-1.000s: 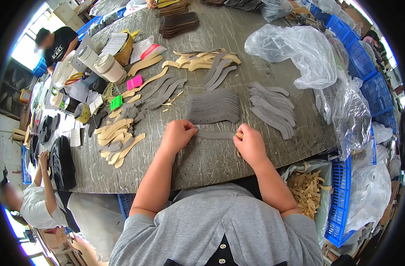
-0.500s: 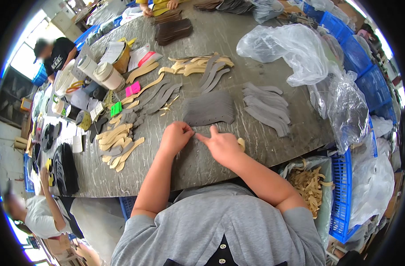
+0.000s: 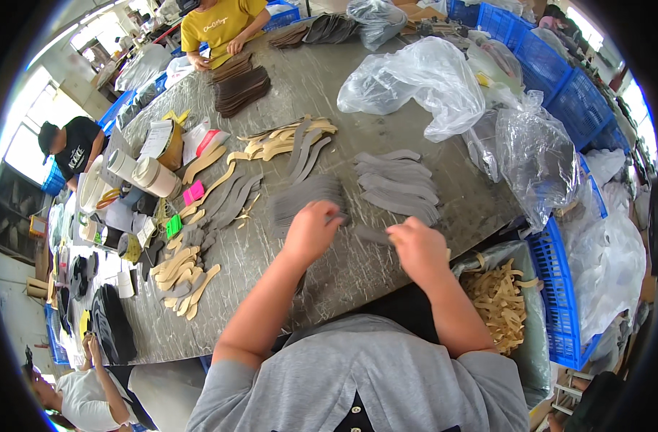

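Note:
My right hand (image 3: 420, 248) is closed on one end of a grey curved strip (image 3: 372, 234), which points left over the table. Fingers pinched together, my left hand (image 3: 314, 232) is at the front right corner of a neat stack of grey strips (image 3: 303, 198); what it grips, if anything, I cannot make out. Just right of that stack lies a fanned group of similar grey strips (image 3: 397, 183). Behind the stack, a few grey strips (image 3: 307, 150) rest partly over a pile of beige curved pieces (image 3: 275, 142).
Beige pieces (image 3: 177, 273), jars (image 3: 156, 176) and a green clip-like item (image 3: 173, 226) lie to the left. Clear plastic bags (image 3: 422, 79) and blue crates (image 3: 559, 288) line the right side. A bin of beige scraps (image 3: 496, 306) stands below the table edge. Other people work around the table.
My hands have moved apart from the front of the stack. The right has gone right and now holds a grey strip; the left is over the stack's corner. The view has shifted.

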Demonstrator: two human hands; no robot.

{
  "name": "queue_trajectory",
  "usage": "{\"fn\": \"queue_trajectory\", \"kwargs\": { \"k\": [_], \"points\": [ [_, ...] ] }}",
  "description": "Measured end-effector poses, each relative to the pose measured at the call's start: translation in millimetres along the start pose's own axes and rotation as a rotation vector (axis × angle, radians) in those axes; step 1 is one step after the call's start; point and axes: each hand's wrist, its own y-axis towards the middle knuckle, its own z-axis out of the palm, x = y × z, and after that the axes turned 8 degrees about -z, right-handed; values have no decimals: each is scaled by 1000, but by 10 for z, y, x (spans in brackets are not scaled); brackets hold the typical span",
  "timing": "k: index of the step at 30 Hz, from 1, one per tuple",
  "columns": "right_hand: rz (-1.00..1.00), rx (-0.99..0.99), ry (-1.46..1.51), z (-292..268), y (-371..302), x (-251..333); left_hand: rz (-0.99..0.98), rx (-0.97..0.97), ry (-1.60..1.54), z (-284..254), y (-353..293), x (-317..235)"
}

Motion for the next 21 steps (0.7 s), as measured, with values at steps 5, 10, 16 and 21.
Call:
{"fn": "queue_trajectory", "kwargs": {
  "k": [5,10,16,21],
  "points": [
    [127,-61,31,-257,-178,-166,35,81,291,487,494,-356],
    [83,-39,40,-162,-300,-246,-25,131,470,596,607,-411],
    [-3,-46,47,57,-146,-273,105,148,247,423,560,-360],
    [7,-52,-70,244,236,-487,-74,-104,-169,-89,460,-379]
  ]
}}
